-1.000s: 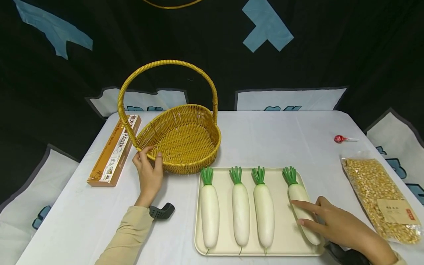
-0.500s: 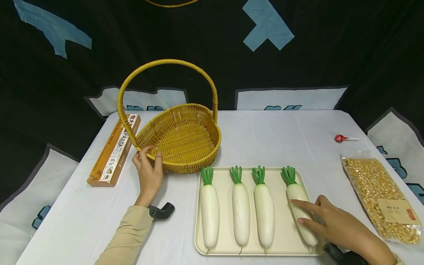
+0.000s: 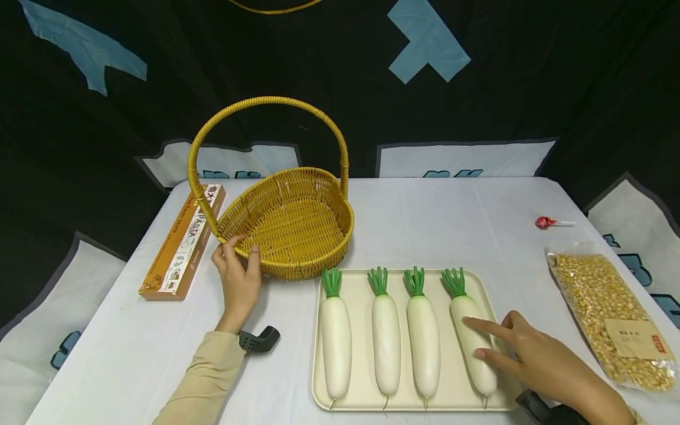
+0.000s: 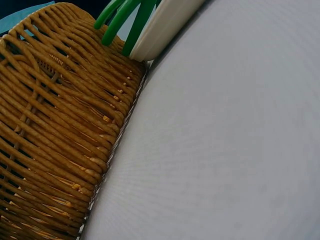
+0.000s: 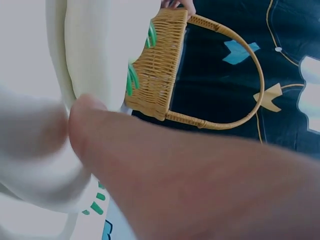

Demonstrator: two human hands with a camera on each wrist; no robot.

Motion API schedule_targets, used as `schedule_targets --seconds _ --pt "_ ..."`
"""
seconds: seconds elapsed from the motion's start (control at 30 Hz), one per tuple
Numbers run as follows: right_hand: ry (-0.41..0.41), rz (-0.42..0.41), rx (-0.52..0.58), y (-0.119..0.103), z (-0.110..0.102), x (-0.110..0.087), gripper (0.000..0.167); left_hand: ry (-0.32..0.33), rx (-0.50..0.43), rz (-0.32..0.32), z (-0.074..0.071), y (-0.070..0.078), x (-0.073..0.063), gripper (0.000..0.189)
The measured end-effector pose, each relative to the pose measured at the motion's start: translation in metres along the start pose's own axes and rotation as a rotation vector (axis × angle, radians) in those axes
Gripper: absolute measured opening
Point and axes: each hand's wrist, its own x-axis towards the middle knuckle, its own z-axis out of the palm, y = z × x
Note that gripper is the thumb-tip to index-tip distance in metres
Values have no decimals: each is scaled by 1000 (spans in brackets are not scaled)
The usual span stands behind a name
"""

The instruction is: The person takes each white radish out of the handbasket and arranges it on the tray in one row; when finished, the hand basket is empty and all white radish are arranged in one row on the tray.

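Note:
My left hand (image 3: 239, 286) grips the near left rim of a yellow wicker basket (image 3: 305, 270) with a tall arched handle; nothing lies in it. Its woven wall (image 4: 60, 120) fills the left of the left wrist view. On a cream tray (image 3: 359, 354) several white radishes (image 3: 386, 345) with green tops lie side by side. My right hand (image 3: 536, 360) touches the rightmost radish (image 3: 470, 339) with index finger and thumb extended, coming from its right side. In the right wrist view one digit (image 5: 130, 145) of that hand presses close against white radishes.
An orange and white pasta box (image 3: 183, 245) lies left of the basket. At the right are a bag of corn kernels (image 3: 595, 295) and a red lollipop (image 3: 544, 222). A white cloth covers the table (image 3: 451, 224), and a black curtain (image 3: 329, 59) hangs behind.
The rightmost radish has shifted left on the tray, its green top moving most, and lies less slanted. My right hand stays almost in place. The left hand and basket have not visibly moved.

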Motion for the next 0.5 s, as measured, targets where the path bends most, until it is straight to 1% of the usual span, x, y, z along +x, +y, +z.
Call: schedule_targets --seconds 0.2,0.33,0.4,0.5 --pt "-34 32 24 -2 -1 2 57 -1 -9 -6 0 0 1 39" --pt "-26 31 24 -3 -2 2 58 -5 -14 -5 1 1 1 39" --pt "-10 22 17 -3 -2 2 58 -7 -17 -3 1 1 1 39" --pt "74 -23 -13 -5 -4 3 54 -13 -15 -6 1 2 1 40"
